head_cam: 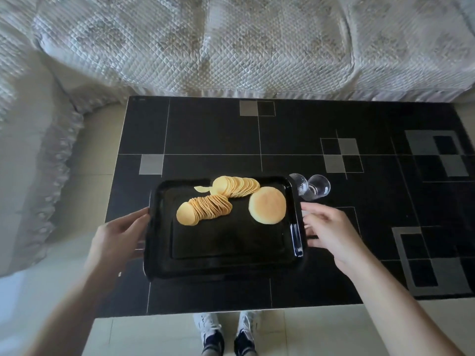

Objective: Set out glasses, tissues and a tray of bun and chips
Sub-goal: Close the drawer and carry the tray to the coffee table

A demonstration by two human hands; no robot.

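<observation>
since the tray [223, 255] sits flat on the near-left part of the black table [210, 134], it looks set down or about to be nudged rather than carried. the bun [267, 205] lies at its far right, touching the end of one fanned row of chips [237, 186]; a second row [203, 209] lies to the left, and one loose chip [201, 188] lies by the far rim. food is crowded at the far half, near half bare.

left hand [118, 237] rests against the tray's left rim, fingers fairly straight and relaxed, holding nothing that i can see. right hand [331, 232] is just beside the right rim, fingers spread and loosely bent, not gripping; whether the fingertips touch the rim is hard to tell, some blur there.

two clear glasses [309, 187] stand together just past the tray's far-right corner, one touching or almost touching the rim. judgement: sliding the tray farther or rightward would knock them. no tissues in view, so that part seems not yet done.

a quilted sofa [231, 42] runs along the table's far edge; the person's shoes [226, 335] show on pale floor tiles [321, 327] below.
</observation>
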